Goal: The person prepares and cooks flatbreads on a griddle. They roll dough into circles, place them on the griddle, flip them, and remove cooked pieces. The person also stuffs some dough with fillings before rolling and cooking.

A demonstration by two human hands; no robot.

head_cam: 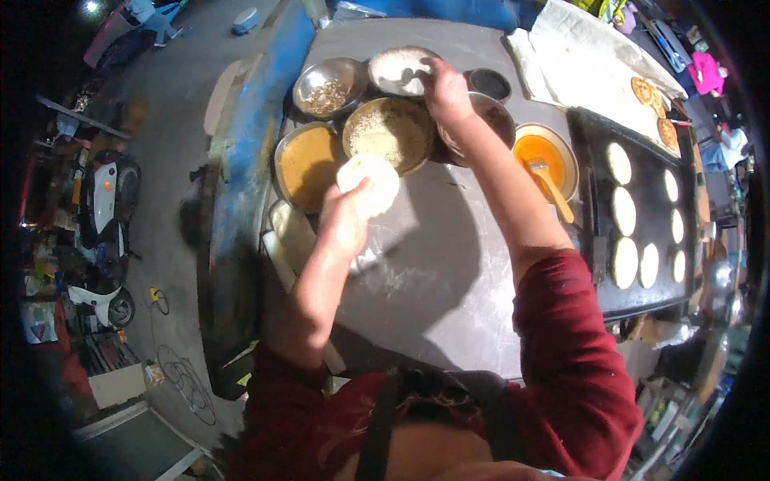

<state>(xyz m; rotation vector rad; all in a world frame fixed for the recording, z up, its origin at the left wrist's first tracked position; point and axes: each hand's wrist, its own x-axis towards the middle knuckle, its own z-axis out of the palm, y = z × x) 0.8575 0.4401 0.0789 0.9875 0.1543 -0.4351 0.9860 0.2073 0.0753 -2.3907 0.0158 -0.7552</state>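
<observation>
My left hand holds a flat round of pale dough, its thumb on top, just in front of a bowl of pale seeds. My right hand reaches to the right edge of a bowl of white powder; whether its fingers hold any powder cannot be told. A bowl of orange-brown paste stands to the left, with a metal bowl of chopped bits behind it. My right forearm passes over part of a dark-looking bowl.
A bowl of orange liquid holds a wooden-handled brush. On the right, a black griddle carries several pale dough rounds. Browned flatbreads lie on a white cloth behind it. A small dark bowl stands at the back.
</observation>
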